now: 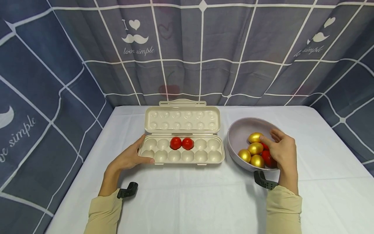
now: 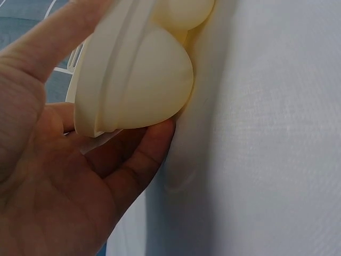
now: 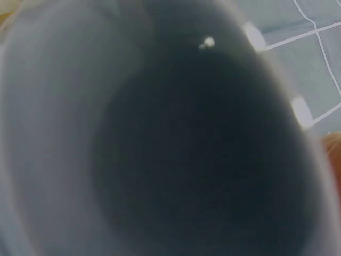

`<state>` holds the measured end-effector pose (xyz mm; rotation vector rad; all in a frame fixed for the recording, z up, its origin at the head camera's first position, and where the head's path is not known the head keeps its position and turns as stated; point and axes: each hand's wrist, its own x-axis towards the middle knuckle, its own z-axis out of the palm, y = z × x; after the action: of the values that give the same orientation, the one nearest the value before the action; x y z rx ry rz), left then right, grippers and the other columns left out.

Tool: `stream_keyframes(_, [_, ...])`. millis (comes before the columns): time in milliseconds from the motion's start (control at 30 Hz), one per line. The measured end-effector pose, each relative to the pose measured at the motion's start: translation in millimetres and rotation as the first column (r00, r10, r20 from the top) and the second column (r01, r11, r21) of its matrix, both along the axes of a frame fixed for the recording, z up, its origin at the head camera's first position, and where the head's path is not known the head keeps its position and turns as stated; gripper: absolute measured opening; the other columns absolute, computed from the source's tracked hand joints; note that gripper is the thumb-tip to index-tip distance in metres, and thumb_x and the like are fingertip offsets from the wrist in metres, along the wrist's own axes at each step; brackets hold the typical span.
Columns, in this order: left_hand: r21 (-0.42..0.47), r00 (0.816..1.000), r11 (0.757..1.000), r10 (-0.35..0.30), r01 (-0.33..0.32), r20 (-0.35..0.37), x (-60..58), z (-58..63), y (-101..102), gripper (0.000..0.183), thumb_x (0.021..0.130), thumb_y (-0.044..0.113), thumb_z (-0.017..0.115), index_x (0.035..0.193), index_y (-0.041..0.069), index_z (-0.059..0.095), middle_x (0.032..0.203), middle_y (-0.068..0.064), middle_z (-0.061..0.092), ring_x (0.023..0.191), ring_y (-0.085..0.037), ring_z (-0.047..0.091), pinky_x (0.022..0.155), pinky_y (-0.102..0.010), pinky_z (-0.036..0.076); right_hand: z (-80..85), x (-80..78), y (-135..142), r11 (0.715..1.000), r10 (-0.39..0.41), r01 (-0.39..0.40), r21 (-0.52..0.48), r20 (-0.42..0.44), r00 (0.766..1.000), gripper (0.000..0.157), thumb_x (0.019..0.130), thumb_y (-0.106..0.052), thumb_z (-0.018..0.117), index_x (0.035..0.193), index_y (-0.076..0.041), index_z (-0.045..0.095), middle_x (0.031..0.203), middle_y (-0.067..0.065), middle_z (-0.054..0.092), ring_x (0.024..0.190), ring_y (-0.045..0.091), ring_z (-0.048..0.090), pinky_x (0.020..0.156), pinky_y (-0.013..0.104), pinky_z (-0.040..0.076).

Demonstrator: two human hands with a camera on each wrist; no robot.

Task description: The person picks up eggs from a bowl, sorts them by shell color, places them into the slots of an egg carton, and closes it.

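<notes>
An open cream egg carton [image 1: 181,149] lies on the table, its lid tipped back. Two red eggs [image 1: 176,143] sit side by side in its back row. My left hand [image 1: 131,156] grips the carton's left end, thumb along the front and fingers curled beneath the rim, as the left wrist view shows. Over the right side of a grey-mauve bowl [image 1: 236,130] is my right hand [image 1: 281,148], thumb and fingers apart. Just below that hand are several gold eggs [image 1: 255,148] and red eggs [image 1: 268,158]. The bowl's blurred outer wall [image 3: 197,149] fills most of the right wrist view.
A white cloth [image 1: 187,201] covers the table. Behind and to the sides hangs a dark grid-patterned curtain [image 1: 222,39]. The carton's raised lid [image 1: 182,119] stands toward the back, close to the bowl's left side. Black straps [image 1: 264,182] circle both wrists.
</notes>
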<state>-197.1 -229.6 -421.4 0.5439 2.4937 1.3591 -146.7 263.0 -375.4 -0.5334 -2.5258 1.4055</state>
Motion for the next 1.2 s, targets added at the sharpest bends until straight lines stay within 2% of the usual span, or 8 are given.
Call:
stream_keyframes(433, [-0.023, 1.0, 1.0, 0.007, -0.006, 0.004, -0.6, 0.9, 0.2, 0.121, 0.075, 0.025, 0.088, 0.157, 0.0, 0.002, 0.163, -0.019, 0.007, 0.147, -0.034, 0.007, 0.115, -0.057, 0.011, -2.5, -2.2, 1.4, 1.0, 0.022, -0.021, -0.005, 0.036, 0.999, 0.064, 0.094, -0.016, 0.066, 0.145, 0.011, 0.038, 0.142, 0.029, 0.046, 0.132, 0.041, 0.044, 0.111, 0.047, 0.03])
stream_keyframes(600, [-0.007, 1.0, 1.0, 0.001, -0.001, 0.002, -0.7, 0.1, 0.1, 0.121, 0.075, 0.025, 0.088, 0.157, 0.001, 0.002, 0.163, -0.017, 0.006, 0.148, -0.033, 0.005, 0.115, -0.056, 0.01, -5.0, -4.9, 0.5, 0.998, 0.059, -0.059, 0.011, 0.041, 0.997, 0.064, 0.094, -0.014, 0.066, 0.144, 0.012, 0.038, 0.141, 0.03, 0.046, 0.131, 0.042, 0.044, 0.11, 0.048, 0.031])
stream_keyframes(767, [-0.004, 1.0, 1.0, 0.001, -0.001, 0.002, -0.8, 0.1, 0.1, 0.121, 0.075, 0.024, 0.088, 0.157, 0.002, 0.002, 0.163, -0.016, 0.006, 0.148, -0.032, 0.005, 0.116, -0.055, 0.009, -8.3, -8.5, -0.1, 0.991, 0.105, -0.11, 0.072, 0.066, 0.992, 0.063, 0.094, -0.015, 0.067, 0.142, 0.014, 0.04, 0.138, 0.032, 0.048, 0.13, 0.044, 0.045, 0.108, 0.05, 0.033])
stream_keyframes(967, [-0.019, 1.0, 1.0, 0.008, -0.008, 0.009, -0.5, 1.2, 0.4, 0.121, 0.075, 0.025, 0.088, 0.157, 0.001, 0.001, 0.163, -0.017, 0.005, 0.148, -0.033, 0.005, 0.115, -0.056, 0.009, -9.0, -9.5, -2.1, 0.969, 0.191, -0.203, 0.14, 0.09, 0.977, 0.059, 0.094, -0.014, 0.067, 0.139, 0.015, 0.043, 0.134, 0.031, 0.052, 0.126, 0.047, 0.046, 0.106, 0.054, 0.033])
stream_keyframes(1200, [-0.029, 1.0, 1.0, 0.008, -0.007, 0.006, -0.5, 1.5, -0.1, 0.121, 0.075, 0.025, 0.088, 0.157, 0.0, 0.002, 0.163, -0.017, 0.005, 0.148, -0.034, 0.005, 0.115, -0.056, 0.009, -8.9, -9.9, -2.8, 0.95, 0.243, -0.26, 0.172, 0.112, 0.963, 0.058, 0.094, -0.015, 0.066, 0.14, 0.013, 0.044, 0.132, 0.033, 0.053, 0.122, 0.049, 0.047, 0.103, 0.057, 0.035])
